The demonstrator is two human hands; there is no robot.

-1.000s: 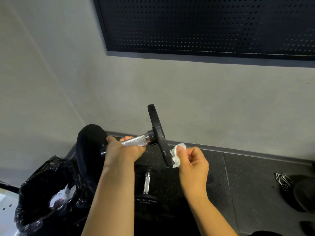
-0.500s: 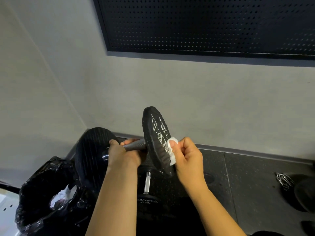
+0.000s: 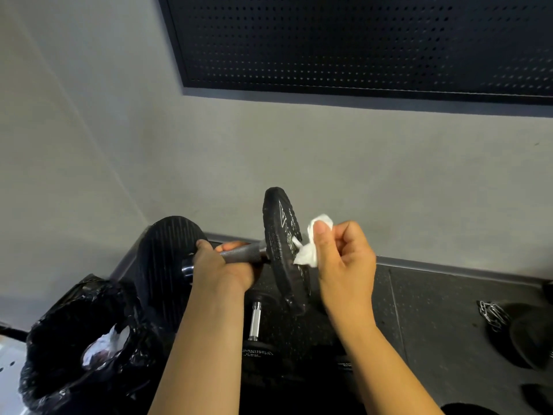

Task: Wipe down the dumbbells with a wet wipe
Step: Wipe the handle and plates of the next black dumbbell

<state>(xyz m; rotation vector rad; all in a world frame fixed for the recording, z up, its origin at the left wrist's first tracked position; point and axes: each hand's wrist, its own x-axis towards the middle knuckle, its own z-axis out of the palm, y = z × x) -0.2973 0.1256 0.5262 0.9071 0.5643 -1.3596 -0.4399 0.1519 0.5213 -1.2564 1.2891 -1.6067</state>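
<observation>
Your left hand [image 3: 223, 269] grips the dumbbell [image 3: 279, 250] by its knurled handle; your right hand [image 3: 341, 259] pinches a crumpled wet wipe [image 3: 311, 245] against the plate's outer face.

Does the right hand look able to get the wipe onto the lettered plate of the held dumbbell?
Probably yes: the right hand pinches the wipe right beside that plate, nothing between them, and the left hand grips the handle.
</observation>
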